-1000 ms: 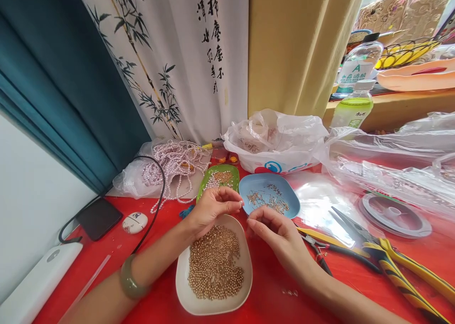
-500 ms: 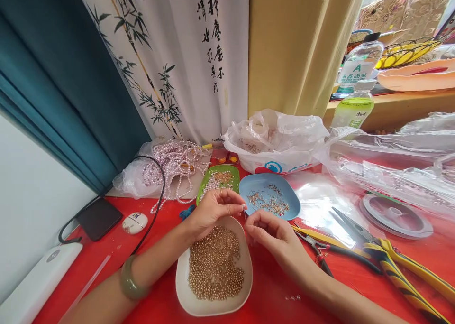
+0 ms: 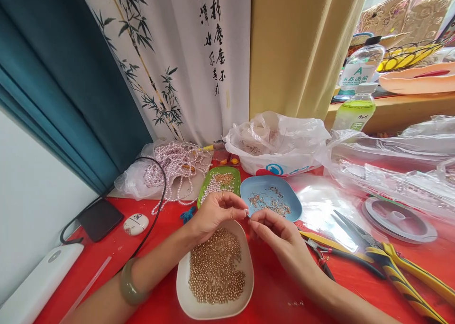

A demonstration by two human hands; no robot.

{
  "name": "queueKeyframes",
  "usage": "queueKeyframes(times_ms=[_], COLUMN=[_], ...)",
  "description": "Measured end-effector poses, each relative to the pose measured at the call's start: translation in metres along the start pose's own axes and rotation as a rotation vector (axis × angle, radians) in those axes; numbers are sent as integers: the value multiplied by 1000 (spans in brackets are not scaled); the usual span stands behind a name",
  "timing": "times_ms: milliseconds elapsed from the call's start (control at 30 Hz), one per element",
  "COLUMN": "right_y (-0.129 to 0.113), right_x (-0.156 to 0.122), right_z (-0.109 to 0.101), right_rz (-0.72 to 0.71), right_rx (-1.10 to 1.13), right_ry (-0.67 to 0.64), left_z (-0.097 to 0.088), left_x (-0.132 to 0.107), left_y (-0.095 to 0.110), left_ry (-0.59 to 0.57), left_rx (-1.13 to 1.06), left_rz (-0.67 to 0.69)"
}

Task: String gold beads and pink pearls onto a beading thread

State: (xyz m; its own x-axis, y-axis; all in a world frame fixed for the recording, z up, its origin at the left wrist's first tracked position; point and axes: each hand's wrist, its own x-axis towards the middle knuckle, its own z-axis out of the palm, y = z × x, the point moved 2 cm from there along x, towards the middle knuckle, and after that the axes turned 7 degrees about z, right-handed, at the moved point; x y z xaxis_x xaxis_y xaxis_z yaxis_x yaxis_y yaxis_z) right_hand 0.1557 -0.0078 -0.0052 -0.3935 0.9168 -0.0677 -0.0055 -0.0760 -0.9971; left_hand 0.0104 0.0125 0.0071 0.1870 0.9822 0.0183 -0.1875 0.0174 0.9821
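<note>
Between the thumb and forefinger of my left hand [image 3: 221,211] is a small pale bead [image 3: 246,211]. My right hand [image 3: 275,229] is closed in a pinch just to its right, its fingertips nearly meeting the left ones. A thin metal pin shows faintly between the two hands; its far end is hidden by my right fingers. Below them stands a cream tray [image 3: 181,291] filled with gold beads [image 3: 216,272]. Behind the hands lie a blue tray [image 3: 293,200] of small metal pins and bits, and a green tray [image 3: 236,177] of pearly and gold beads.
Yellow-black pliers [image 3: 391,262] and smaller pliers [image 3: 323,253] lie right, near a grey spool [image 3: 398,217]. A white plastic bag [image 3: 277,143] stands behind the trays. Pink bead strands [image 3: 170,165], a black cable [image 3: 164,186] and a mouse-like white object [image 3: 135,224] are on the left.
Both hands have shifted slightly right, and the fingertips have come closer together. The thin pin showed more plainly before; now my right fingers cover more of it. The whole view has moved a little.
</note>
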Motion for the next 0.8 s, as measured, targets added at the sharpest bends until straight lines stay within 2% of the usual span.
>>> queueKeyframes(times_ms=[200,467,800], right_y=[-1,-2,-5], right_x=[-1,-2,-4], right_z=[0,-1,2], right_rz=[13,19,66], right_rx=[-9,-2,39], right_ry=[-18,35,-13], left_z=[1,-2,0], left_x=[-1,1,1], left_y=[2,-3,0], left_ry=[-24,60,36], left_rx=[1,2,51], left_rz=[20,24,23])
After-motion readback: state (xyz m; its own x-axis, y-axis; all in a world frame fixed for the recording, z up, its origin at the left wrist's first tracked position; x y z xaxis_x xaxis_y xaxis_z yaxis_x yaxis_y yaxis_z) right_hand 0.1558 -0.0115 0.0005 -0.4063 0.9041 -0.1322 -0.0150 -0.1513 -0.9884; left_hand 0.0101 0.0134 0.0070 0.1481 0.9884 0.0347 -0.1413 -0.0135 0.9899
